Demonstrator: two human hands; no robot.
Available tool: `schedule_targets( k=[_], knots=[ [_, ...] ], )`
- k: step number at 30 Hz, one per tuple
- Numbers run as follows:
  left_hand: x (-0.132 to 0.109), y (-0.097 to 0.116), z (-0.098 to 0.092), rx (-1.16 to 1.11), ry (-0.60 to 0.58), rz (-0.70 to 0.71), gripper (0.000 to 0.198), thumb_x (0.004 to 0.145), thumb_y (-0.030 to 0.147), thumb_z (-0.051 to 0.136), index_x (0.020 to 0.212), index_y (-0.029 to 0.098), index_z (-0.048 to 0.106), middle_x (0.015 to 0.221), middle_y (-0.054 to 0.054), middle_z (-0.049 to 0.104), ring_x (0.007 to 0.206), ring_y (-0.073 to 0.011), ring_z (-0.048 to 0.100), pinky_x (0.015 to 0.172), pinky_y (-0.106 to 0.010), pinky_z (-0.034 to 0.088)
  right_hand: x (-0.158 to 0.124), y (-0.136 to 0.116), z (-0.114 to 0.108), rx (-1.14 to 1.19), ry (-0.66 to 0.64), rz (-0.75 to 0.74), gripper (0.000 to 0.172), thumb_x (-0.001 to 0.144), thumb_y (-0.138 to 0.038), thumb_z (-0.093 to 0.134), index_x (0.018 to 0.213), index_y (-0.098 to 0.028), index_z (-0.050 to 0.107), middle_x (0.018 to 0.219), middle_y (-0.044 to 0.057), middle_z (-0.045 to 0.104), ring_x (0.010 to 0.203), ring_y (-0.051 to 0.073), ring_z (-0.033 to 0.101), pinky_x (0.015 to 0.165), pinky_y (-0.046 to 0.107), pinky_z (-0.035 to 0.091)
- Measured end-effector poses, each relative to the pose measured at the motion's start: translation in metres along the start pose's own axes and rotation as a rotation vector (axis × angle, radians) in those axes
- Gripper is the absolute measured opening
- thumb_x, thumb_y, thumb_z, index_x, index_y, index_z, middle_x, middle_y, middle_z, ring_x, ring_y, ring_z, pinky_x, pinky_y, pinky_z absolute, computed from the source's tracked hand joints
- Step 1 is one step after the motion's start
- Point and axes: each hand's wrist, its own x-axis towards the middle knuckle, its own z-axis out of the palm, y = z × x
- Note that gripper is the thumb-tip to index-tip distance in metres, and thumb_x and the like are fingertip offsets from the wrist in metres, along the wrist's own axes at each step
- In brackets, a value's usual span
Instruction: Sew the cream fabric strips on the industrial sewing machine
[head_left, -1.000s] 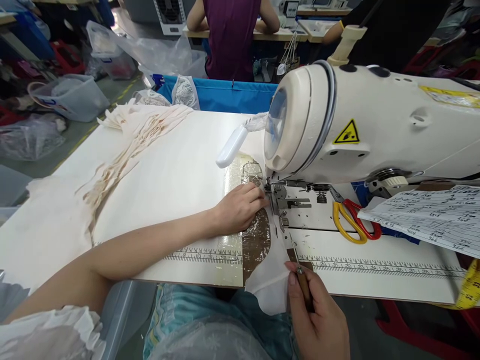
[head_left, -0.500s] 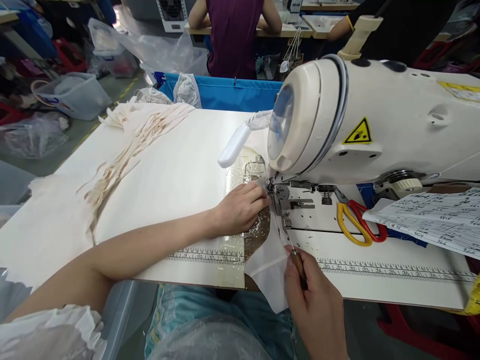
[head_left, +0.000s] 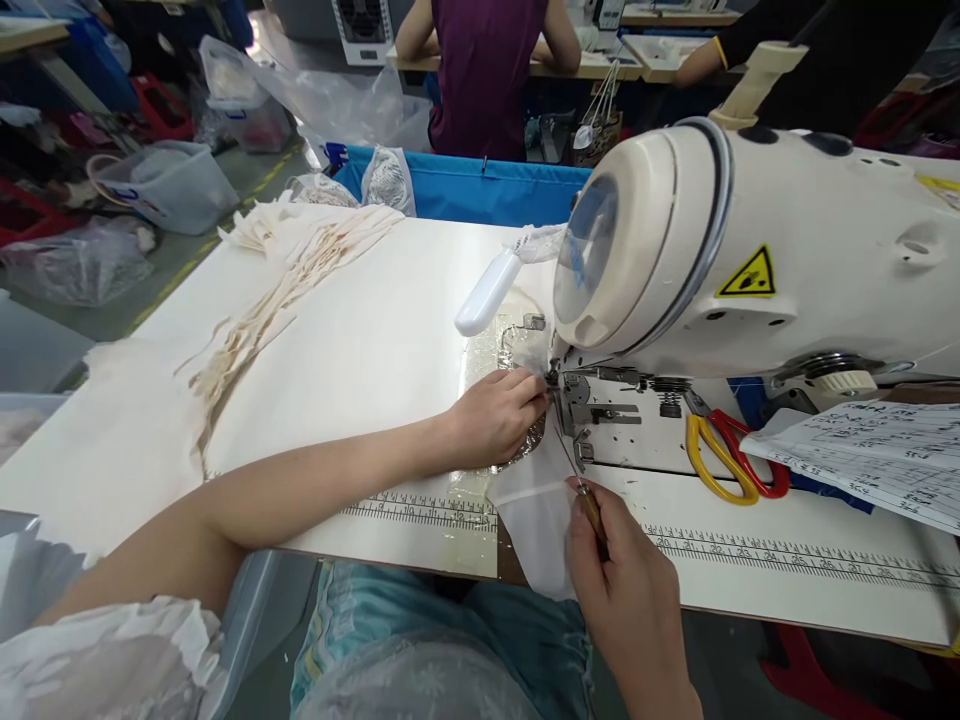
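Note:
A white sewing machine (head_left: 660,230) stands on the right half of the table. Just left of its needle, my left hand (head_left: 499,418) has its fingers closed on a piece of thin white fabric (head_left: 536,515), which hangs over the table's front edge. My right hand (head_left: 626,575) grips an awl (head_left: 591,512) by its wooden handle. The awl's thin metal shaft points up and away toward the presser foot, along the fabric's right side. The fabric's far end goes under the machine head, and its contact with the needle is hidden by my left fingers.
Scissors with yellow and red handles (head_left: 724,460) lie right of the needle plate, beside a handwritten paper (head_left: 870,450). Pale fabric strips (head_left: 270,310) spread over the table's left. A white lamp (head_left: 487,292) hangs near the machine head. Another person (head_left: 484,75) sits beyond the blue cloth bin (head_left: 495,190).
The whole view has shifted slightly right. The white fabric's hanging end sits a little higher, drawn toward the machine. Both hands keep their holds.

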Motion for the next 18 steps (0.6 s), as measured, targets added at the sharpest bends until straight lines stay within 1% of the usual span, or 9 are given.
schedule_targets(
  k=[3, 5, 7, 9, 11, 14, 16, 18],
  knots=[
    [0.000, -0.001, 0.000, -0.003, -0.007, -0.017, 0.032, 0.096, 0.015, 0.038, 0.112, 0.005, 0.063, 0.114, -0.016, 0.058, 0.104, -0.0266, 0.054, 0.087, -0.039, 0.050, 0.000, -0.004, 0.001, 0.058, 0.029, -0.041, 0.026, 0.101, -0.028, 0.040, 0.110, -0.016, 0.062, 0.092, 0.009, 0.076, 0.071, 0.018, 0.073, 0.048, 0.020, 0.050],
    [0.001, -0.001, -0.001, -0.017, -0.019, -0.028, 0.030, 0.095, 0.016, 0.040, 0.110, 0.006, 0.064, 0.115, -0.016, 0.058, 0.104, -0.0265, 0.054, 0.087, -0.039, 0.050, 0.000, -0.008, 0.001, 0.149, 0.054, -0.059, 0.023, 0.100, -0.026, 0.045, 0.113, -0.019, 0.062, 0.090, 0.006, 0.076, 0.067, 0.015, 0.072, 0.049, 0.018, 0.050],
    [0.004, 0.001, -0.004, -0.038, -0.045, -0.043, 0.027, 0.093, 0.018, 0.044, 0.106, 0.005, 0.065, 0.114, -0.017, 0.057, 0.104, -0.0270, 0.053, 0.087, -0.039, 0.051, 0.001, -0.014, 0.001, 0.225, 0.089, -0.077, 0.021, 0.099, -0.025, 0.048, 0.116, -0.022, 0.061, 0.090, 0.004, 0.075, 0.063, 0.013, 0.070, 0.049, 0.017, 0.049],
    [0.011, 0.005, -0.007, -0.039, -0.090, -0.061, 0.025, 0.091, 0.022, 0.049, 0.100, 0.004, 0.065, 0.110, -0.018, 0.058, 0.102, -0.0285, 0.054, 0.085, -0.039, 0.052, 0.004, -0.022, 0.001, 0.250, 0.128, -0.099, 0.021, 0.098, -0.023, 0.049, 0.116, -0.023, 0.061, 0.092, 0.004, 0.075, 0.063, 0.012, 0.070, 0.050, 0.018, 0.049],
    [0.019, 0.010, -0.010, -0.008, -0.142, -0.095, 0.025, 0.091, 0.024, 0.051, 0.097, 0.004, 0.065, 0.104, -0.018, 0.060, 0.097, -0.0298, 0.055, 0.078, -0.040, 0.052, 0.007, -0.032, 0.001, 0.246, 0.165, -0.122, 0.021, 0.098, -0.022, 0.050, 0.116, -0.023, 0.061, 0.095, 0.005, 0.074, 0.070, 0.014, 0.071, 0.054, 0.019, 0.052],
    [0.029, 0.015, -0.012, 0.044, -0.186, -0.157, 0.024, 0.095, 0.016, 0.043, 0.098, 0.006, 0.065, 0.100, -0.016, 0.062, 0.090, -0.0281, 0.057, 0.063, -0.036, 0.050, 0.008, -0.045, 0.002, 0.289, 0.164, -0.176, 0.023, 0.098, -0.019, 0.047, 0.116, -0.021, 0.059, 0.094, 0.007, 0.073, 0.074, 0.016, 0.071, 0.059, 0.022, 0.055],
    [0.031, 0.014, -0.010, 0.028, -0.157, -0.197, 0.025, 0.096, 0.011, 0.040, 0.096, 0.008, 0.065, 0.100, -0.014, 0.063, 0.087, -0.0255, 0.058, 0.061, -0.033, 0.049, 0.004, -0.046, 0.003, 0.320, 0.151, -0.212, 0.024, 0.098, -0.017, 0.045, 0.117, -0.020, 0.059, 0.095, 0.007, 0.073, 0.076, 0.016, 0.071, 0.063, 0.024, 0.057],
    [0.029, 0.008, -0.006, -0.065, -0.070, -0.260, 0.022, 0.096, 0.014, 0.045, 0.092, 0.009, 0.066, 0.098, -0.012, 0.065, 0.087, -0.0232, 0.059, 0.065, -0.032, 0.050, -0.003, -0.039, 0.006, 0.312, 0.161, -0.181, 0.025, 0.099, -0.017, 0.044, 0.120, -0.018, 0.058, 0.097, 0.008, 0.073, 0.083, 0.018, 0.072, 0.067, 0.025, 0.058]
  ],
)
